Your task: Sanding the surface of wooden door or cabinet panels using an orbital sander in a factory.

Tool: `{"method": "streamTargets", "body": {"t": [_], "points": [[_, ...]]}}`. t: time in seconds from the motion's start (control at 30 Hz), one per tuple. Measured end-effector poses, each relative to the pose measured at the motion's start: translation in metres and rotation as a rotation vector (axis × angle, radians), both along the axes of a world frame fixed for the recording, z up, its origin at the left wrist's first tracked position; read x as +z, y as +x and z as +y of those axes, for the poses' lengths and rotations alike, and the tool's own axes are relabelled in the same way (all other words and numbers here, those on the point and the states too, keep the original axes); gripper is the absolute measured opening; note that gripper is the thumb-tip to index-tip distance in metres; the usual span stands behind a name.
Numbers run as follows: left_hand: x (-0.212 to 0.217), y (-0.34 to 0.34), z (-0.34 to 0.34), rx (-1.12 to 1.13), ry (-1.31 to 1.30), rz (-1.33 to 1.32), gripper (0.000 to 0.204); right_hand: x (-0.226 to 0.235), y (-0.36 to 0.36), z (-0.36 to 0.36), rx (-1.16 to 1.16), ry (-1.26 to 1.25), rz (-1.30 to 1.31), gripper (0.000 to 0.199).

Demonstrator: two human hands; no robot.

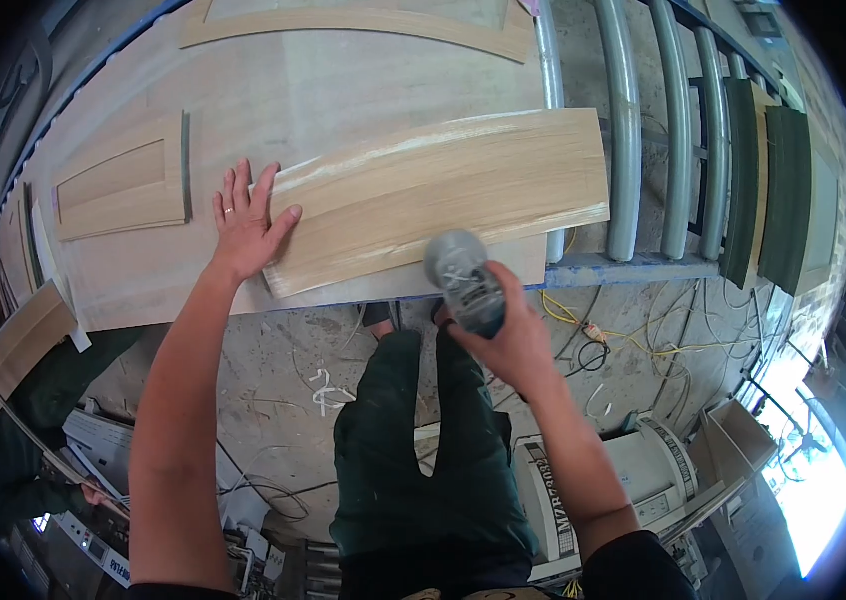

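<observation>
A pale wooden panel (433, 190) with whitish dust along its long edges lies across the bench top (243, 100). Its right end reaches over the metal rollers. At the panel's left end, my left hand (245, 222) is spread out, with fingers apart and resting on the panel and the board beside it. Wrapped around a grey, round-headed hand sander (465, 275) is my right hand (518, 335). The sander is at the panel's near edge, tilted and smeared by motion; its working face is hidden.
Framed wooden panels (123, 180) lie on the bench to the left and far side. Steel rollers (621, 130) run at the right, with stacked green panels (783, 190) beyond. Yellow and black cords (583, 325) cross the floor. Another person's hand (93, 495) shows at lower left.
</observation>
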State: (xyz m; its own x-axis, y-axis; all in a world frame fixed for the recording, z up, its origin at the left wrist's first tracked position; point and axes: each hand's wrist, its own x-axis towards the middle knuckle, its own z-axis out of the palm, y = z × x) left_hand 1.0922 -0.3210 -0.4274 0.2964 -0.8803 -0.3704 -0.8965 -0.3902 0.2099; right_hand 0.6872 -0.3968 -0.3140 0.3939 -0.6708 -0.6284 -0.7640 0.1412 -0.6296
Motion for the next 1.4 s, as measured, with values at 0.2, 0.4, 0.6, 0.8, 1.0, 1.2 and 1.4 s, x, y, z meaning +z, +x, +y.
{"method": "streamTargets", "body": {"t": [0.2,0.4,0.6,0.8,1.0,1.2,1.4], "points": [[0.003,0.002,0.001,0.017,0.026,0.006,0.084,-0.003,-0.029,-0.008,-0.208,-0.092,0.034,0.095],[0.005,-0.002,-0.003,0.020,0.040,0.001,0.083,-0.010,0.018,0.039,-0.042,-0.098,-0.027,0.096],[0.005,-0.003,-0.003,0.031,0.048,0.029,0.085,-0.016,0.079,0.069,0.180,-0.066,-0.053,0.092],[0.008,-0.002,-0.003,0.035,0.059,0.041,0.086,-0.013,0.049,0.067,0.000,-0.129,-0.066,0.094],[0.009,-0.002,-0.005,0.034,0.054,0.049,0.085,-0.002,0.035,0.056,-0.270,-0.166,0.018,0.097],[0.004,-0.002,-0.003,0.002,0.054,0.029,0.084,-0.014,0.069,0.087,-0.027,-0.084,-0.071,0.096],[-0.001,0.004,-0.002,-0.017,0.049,-0.012,0.084,-0.014,0.054,0.073,0.002,-0.099,-0.095,0.093]]}}
